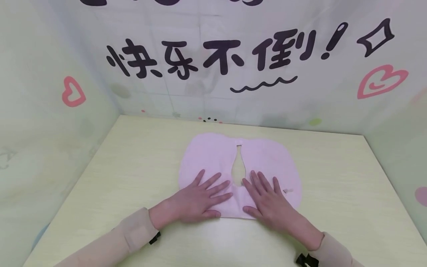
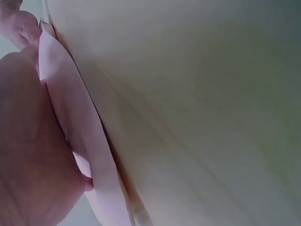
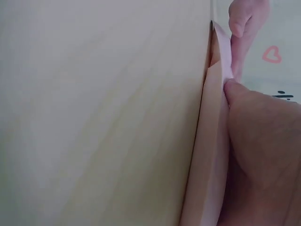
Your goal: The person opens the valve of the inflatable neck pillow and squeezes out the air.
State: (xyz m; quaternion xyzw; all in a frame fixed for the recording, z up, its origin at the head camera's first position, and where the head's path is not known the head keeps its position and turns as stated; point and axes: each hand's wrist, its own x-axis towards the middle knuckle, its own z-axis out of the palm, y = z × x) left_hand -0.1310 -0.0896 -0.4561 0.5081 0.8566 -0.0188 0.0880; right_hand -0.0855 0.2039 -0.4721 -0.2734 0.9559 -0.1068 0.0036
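Nearest the camera, two beige sleeves with small black clips at the cuffs lead in from the bottom edge. The left hand lies flat on the near left part of a pale pink, soft fabric bib with a rounded outline and a teardrop-shaped neck opening; its fingers are straight and spread, holding nothing, pressing down on the cloth. The right hand lies the same way on the near right part, fingers extended and slightly fanned, palm down. Between the two hands sits the lower end of the neck opening.

The bib rests in the middle of the light yellow-green wooden table, its near hem just by the heels of the hands. The wrist views show the thin pink edge lying on the tabletop under each palm.

The risks, as I judge them: if the palms slide outward unevenly, the soft cloth is likely to bunch or wrinkle around the opening, and the narrow strip joining its two lobes at the far edge could twist. Pressing on one side only may drag the whole piece across the smooth surface. A small mark near the right edge is too indistinct to identify.

Beyond the table stands a white backdrop with black lettering and pink hearts.
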